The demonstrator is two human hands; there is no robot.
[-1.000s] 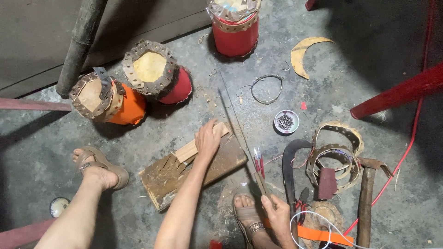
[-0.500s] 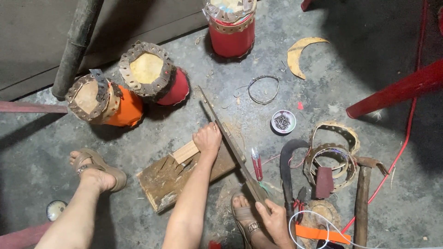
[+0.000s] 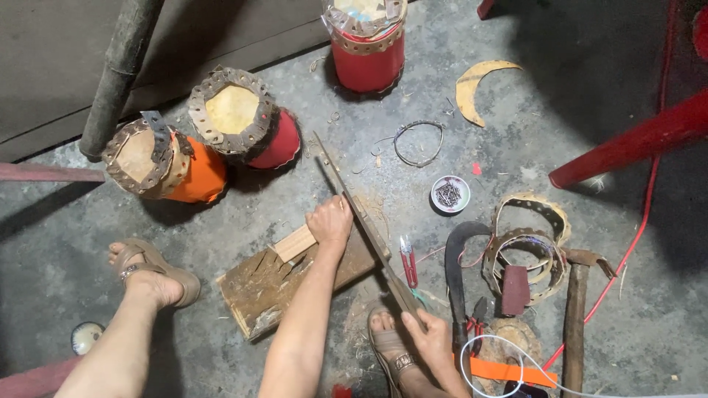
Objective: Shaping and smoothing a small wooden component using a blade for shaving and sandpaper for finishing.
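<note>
My left hand (image 3: 330, 222) presses down on a pale strip of wood (image 3: 293, 244) that lies on a scarred wooden block (image 3: 284, 284) on the concrete floor. My right hand (image 3: 431, 340) grips the handle end of a long narrow blade (image 3: 359, 214). The blade runs diagonally up and left, passing just right of my left hand's fingers and over the block's far end. My sandalled feet (image 3: 151, 273) rest on either side of the block.
Three drum-shaped lanterns stand behind: orange (image 3: 166, 166), dark red (image 3: 247, 125), red (image 3: 366, 40). At the right lie a small bowl of nails (image 3: 449, 194), red snips (image 3: 408, 262), a curved knife (image 3: 456, 273), perforated hoops (image 3: 527, 243), a hammer (image 3: 575, 309), a wire ring (image 3: 419, 142).
The blade has slid forward, up and to the left, alongside my left hand. My left hand has shifted slightly toward me on the wood strip.
</note>
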